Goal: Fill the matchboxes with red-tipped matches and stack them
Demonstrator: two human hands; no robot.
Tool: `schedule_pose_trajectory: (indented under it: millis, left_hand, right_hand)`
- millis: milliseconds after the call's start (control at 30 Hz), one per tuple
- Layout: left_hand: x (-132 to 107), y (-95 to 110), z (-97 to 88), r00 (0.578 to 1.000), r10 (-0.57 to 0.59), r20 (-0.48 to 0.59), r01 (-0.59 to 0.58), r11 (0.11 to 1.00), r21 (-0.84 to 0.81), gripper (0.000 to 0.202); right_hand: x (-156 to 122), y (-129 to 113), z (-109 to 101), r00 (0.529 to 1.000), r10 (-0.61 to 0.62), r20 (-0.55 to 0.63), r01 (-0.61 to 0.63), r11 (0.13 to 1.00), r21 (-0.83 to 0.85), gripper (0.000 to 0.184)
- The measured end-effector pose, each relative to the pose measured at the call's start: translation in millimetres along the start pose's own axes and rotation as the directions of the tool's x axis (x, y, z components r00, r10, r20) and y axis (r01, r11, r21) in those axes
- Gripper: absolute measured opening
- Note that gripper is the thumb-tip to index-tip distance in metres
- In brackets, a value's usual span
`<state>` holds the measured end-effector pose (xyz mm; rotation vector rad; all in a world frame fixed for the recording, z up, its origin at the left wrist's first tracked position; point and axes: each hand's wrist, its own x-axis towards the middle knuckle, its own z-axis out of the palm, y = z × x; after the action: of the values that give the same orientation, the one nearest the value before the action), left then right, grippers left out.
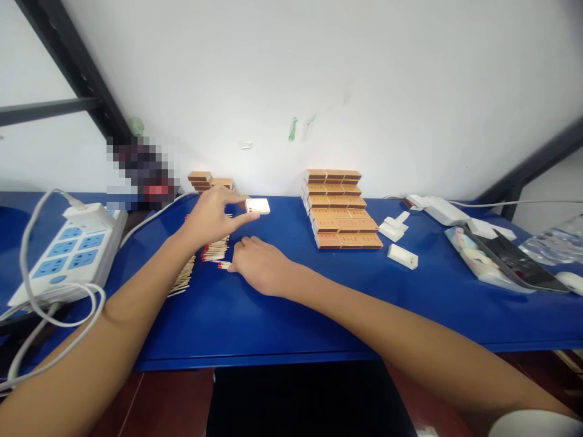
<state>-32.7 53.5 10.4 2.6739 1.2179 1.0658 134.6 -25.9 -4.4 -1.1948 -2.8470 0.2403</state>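
Note:
My left hand (213, 213) pinches a small white matchbox tray (259, 207) by its left end, above the blue table. A few red match heads show inside the tray near my thumb. Just below it, my right hand (260, 264) is closed, with several matches (223, 265) at its fingertips, their red heads pointing left. Loose matches (215, 249) lie in a pile between the two hands, and more matches (183, 277) are spread partly behind my left forearm. Behind my left hand stands a small stack of matchboxes (200, 177), partly covered by the hand.
Stepped rows of matchboxes (344, 220) stand against the wall, right of centre. Beside them lie white trays (402, 257) and folded white pieces (394, 227). A power strip (73, 249) with looping cables occupies the left. A phone (514, 255) and clear plastic (558, 240) lie right.

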Motion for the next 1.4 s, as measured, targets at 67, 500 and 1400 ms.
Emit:
schedule_pose_trajectory:
  millis: [67, 500, 1400]
  left_hand:
    - [0, 0, -0.4, 1.0, 0.006, 0.009, -0.006, 1.0, 0.001, 0.041]
    - [-1, -1, -1.1, 1.0, 0.01, 0.025, -0.01, 1.0, -0.016, 0.037]
    - [-1, -1, -1.7, 0.999, 0.023, 0.047, -0.023, 1.0, -0.007, 0.051]
  right_hand:
    - [-2, 0, -1, 1.0, -0.012, 0.008, 0.012, 1.0, -0.021, 0.03]
    - [-15, -17, 3, 0.999, 0.029, -0.045, -0.041, 0.96, -0.277, 0.044]
    - [-14, -13, -1, 0.997, 0.078, -0.001, -0.077, 0.979, -0.187, 0.043]
